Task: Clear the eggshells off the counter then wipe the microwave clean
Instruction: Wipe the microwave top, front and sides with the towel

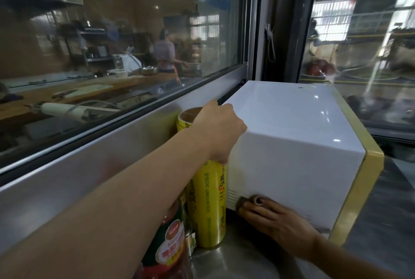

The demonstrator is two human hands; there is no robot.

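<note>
Beneath a wide window, a steel surface [226,263] carries the white microwave [289,144], set beside a yellow roll of wrap [208,207] and a red-labelled jar [170,240]. Its casing is judged stiff, heavy and slick, best braced at a top corner. That corner is gripped by the left hand [221,129], arm outstretched, fingers curled over the edge. A dark cloth [243,202] is pressed low against the side wall under the flattened fingers [260,210] of the right hand [280,222].
</note>
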